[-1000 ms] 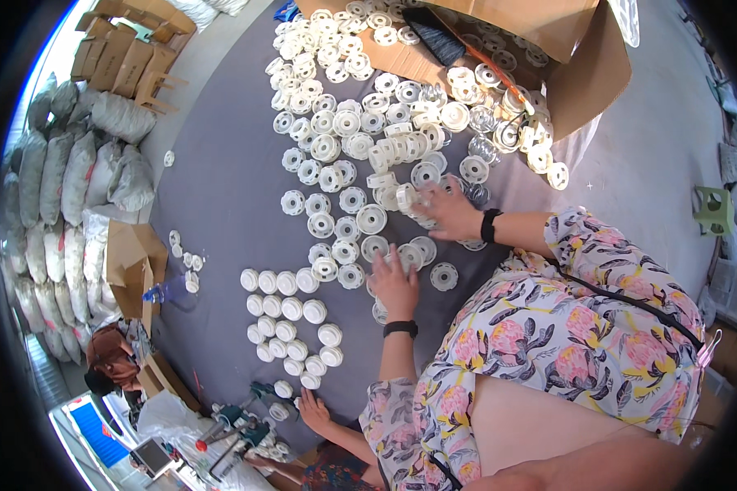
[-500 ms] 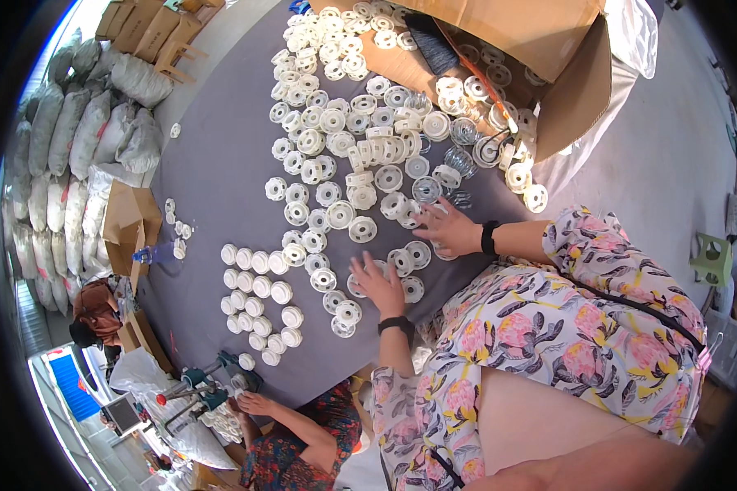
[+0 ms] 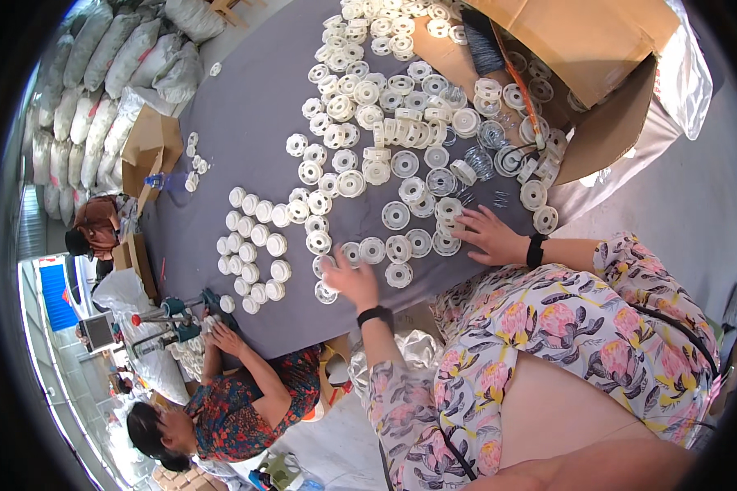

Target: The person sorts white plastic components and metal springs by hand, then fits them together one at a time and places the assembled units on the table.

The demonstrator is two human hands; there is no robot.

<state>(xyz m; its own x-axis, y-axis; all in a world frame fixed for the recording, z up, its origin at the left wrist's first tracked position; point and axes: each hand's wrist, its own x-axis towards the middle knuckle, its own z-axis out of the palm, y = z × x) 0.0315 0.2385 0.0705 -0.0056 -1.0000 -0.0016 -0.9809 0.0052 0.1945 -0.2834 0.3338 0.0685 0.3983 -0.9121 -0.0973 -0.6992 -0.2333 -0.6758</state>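
Note:
Round white plastic wheel-like parts with slotted faces lie over the grey-covered table. My left hand (image 3: 354,282) is low over the near edge of the group, slightly blurred, fingers apart, beside a white wheel part (image 3: 326,293) that it partly covers. My right hand (image 3: 493,236) rests open, palm down, with its fingertips at another white wheel part (image 3: 446,244) on the right. Between the hands lie several such parts, among them a wheel part (image 3: 399,275) nearest me. Left of them, smaller stacked white caps (image 3: 258,235) stand in rows.
An open cardboard box (image 3: 581,49) spills wheel parts and metal coil springs (image 3: 479,164) at the far right. A dark brush (image 3: 483,41) lies by it. At the left, a co-worker (image 3: 250,401) handles a green hand press (image 3: 176,315). Full sacks (image 3: 98,82) are piled beyond the table.
The view has shifted, bringing more of the co-worker into sight. My left hand has moved left over the nearest wheel parts. My right hand stays at the right-hand wheel parts.

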